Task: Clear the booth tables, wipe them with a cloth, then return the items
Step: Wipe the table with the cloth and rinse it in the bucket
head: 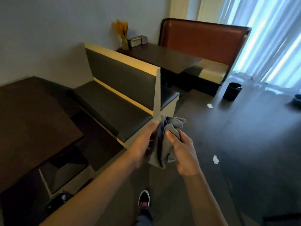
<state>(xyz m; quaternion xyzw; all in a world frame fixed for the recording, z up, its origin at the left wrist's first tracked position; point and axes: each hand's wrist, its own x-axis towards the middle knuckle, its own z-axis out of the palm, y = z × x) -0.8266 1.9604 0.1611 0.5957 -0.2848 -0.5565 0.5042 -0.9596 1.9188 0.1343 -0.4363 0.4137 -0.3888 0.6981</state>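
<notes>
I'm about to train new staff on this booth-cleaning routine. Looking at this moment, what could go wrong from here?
1. The far table still carries the vase of dried stems and the metal box; wiping around them could tip the vase.
2. Paper scraps lie on the floor, a possible slip.
3. The grey cloth is bunched between left hand and right hand; a wad may wipe unevenly.

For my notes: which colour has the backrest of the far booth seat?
Reddish-brown backrest with a dark edge, seen in the head view.
</notes>
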